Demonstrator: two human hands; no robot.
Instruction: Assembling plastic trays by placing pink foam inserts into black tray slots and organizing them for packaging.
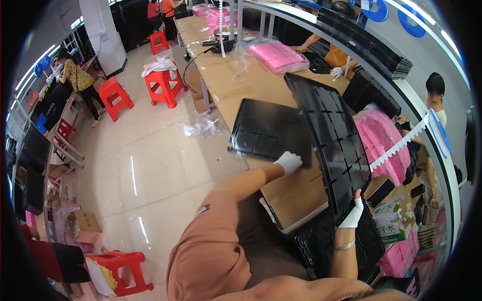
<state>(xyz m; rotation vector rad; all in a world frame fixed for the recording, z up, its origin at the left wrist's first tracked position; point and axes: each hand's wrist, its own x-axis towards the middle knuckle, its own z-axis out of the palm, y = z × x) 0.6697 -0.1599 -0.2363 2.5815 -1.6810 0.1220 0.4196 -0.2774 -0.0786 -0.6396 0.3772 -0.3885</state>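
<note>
In a white glove, my left hand [289, 163] is at the near edge of a black plastic tray [266, 131], its fingers curled at that edge. This tray lies over the brown cardboard-covered table and looks slightly blurred. My right hand [353, 211], in a white glove with bare thumb tip, grips the lower end of a second black tray [334, 138] divided into compartments. That tray is held up at a steep tilt to the right of the first. More black trays [369, 236] sit low beside my right forearm, partly hidden by it.
The cardboard-topped table [216, 75] runs away to the far left. Pink wrapped bundles [278, 55] lie on it, and pink bags [384, 143] stand at right. A metal frame [424, 110] arches over the right side. Red stools [163, 85] stand on the floor. Co-workers are across the table.
</note>
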